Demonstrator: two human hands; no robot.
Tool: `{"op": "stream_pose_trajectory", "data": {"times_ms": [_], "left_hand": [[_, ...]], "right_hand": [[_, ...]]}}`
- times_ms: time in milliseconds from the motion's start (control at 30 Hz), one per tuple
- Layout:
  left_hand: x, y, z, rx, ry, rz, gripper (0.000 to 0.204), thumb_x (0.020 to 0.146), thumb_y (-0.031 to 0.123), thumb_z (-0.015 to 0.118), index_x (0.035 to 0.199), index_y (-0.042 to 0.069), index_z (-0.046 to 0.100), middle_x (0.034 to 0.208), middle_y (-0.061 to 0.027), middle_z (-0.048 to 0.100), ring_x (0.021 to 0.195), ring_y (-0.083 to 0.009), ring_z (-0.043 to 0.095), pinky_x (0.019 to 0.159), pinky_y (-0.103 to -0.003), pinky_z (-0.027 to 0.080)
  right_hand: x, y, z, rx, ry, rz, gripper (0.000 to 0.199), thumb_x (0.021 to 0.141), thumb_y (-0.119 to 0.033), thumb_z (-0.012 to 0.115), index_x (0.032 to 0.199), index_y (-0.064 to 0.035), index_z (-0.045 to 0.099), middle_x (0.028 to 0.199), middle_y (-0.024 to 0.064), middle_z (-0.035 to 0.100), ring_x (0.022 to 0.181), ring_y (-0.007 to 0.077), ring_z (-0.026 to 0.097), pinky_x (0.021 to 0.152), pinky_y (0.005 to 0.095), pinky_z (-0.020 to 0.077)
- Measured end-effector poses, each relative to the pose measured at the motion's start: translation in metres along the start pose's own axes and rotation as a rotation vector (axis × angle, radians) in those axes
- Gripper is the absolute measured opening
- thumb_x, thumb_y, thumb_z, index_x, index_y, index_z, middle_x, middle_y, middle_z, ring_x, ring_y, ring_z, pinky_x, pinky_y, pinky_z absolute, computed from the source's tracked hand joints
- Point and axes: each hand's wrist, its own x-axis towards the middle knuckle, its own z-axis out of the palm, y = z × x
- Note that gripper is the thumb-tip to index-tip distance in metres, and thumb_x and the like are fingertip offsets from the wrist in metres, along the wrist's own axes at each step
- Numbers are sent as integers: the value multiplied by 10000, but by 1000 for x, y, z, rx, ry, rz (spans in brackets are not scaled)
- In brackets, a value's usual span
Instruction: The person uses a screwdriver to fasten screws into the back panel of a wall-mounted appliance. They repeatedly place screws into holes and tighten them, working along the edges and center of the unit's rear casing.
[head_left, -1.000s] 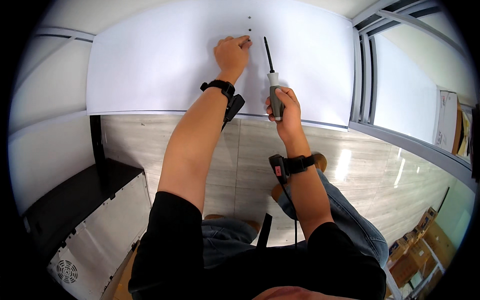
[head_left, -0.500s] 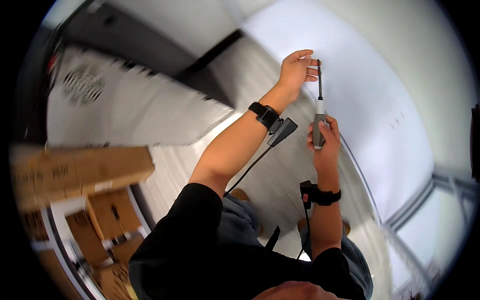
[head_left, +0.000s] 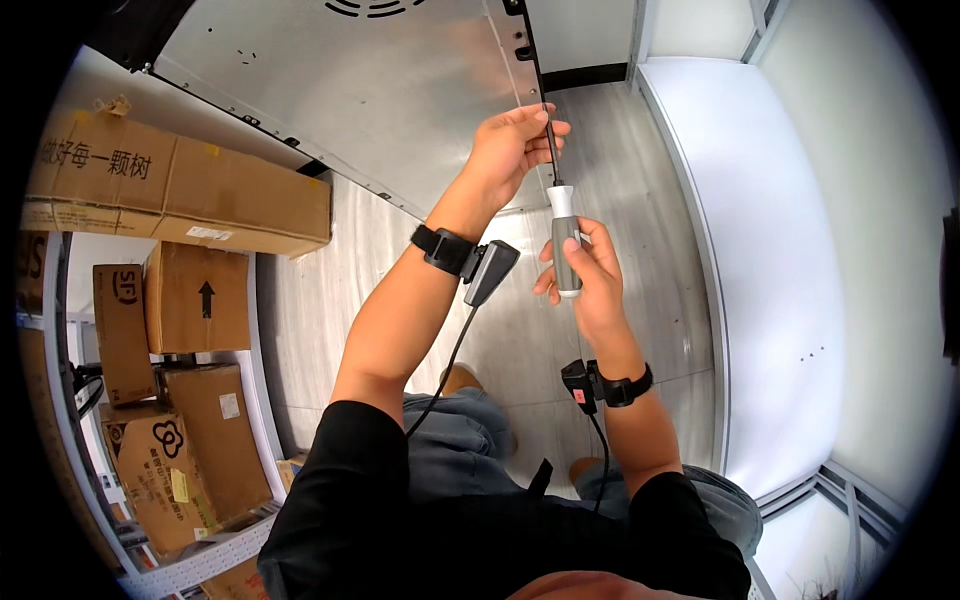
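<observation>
my right hand (head_left: 595,272) has the screwdriver (head_left: 565,240) by its grey handle, thumb laid along it and the other fingers curled loosely around. the shaft (head_left: 556,165) runs away from me to my left fingertips. there my left hand (head_left: 503,152) has thumb and forefinger drawn close at the tip, the other fingers spread just beside the shaft; whether they pinch the metal or some tiny piece on it, i cannot tell.

i take the step in hand to be fine fingering at the tip while my right fingers support the handle. from this hold, the next move would call for easing the left fingers off without nudging the tip, and a firmer right grip.

behind my left fingers is a metal panel (head_left: 370,110); i can't tell if they touch. well right of my right fingers, small dark bits (head_left: 812,355) sit on the white board (head_left: 765,260).
</observation>
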Motion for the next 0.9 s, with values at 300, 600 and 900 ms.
{"op": "stream_pose_trajectory", "data": {"times_ms": [300, 600, 900], "left_hand": [[9, -1, -2, 88, -22, 12, 222, 955, 119, 467, 1129, 3, 539, 941, -100, 655, 766, -138, 605, 703, -274, 519], [10, -4, -8, 83, -37, 15, 216, 952, 106, 451, 1104, -3, 558, 951, -100, 657, 783, -132, 602, 726, -265, 514], [10, -9, 1, 50, -3, 35, 199, 951, 123, 470, 1066, -1, 574, 927, -104, 665, 767, -134, 600, 702, -259, 510]], "right_hand": [[3, -1, -3, 2, 0, 0, 288, 957, -227, 442, 1163, -29, 412, 857, 83, 568, 507, 132, 534, 435, 257, 375], [6, 6, -4, 44, 5, -3, 282, 960, -228, 439, 1163, -35, 411, 839, 79, 568, 483, 119, 516, 412, 240, 351], [4, 4, -7, 135, 11, -10, 318, 956, -238, 440, 1182, -15, 417, 809, 88, 569, 484, 130, 521, 413, 238, 347]]}}
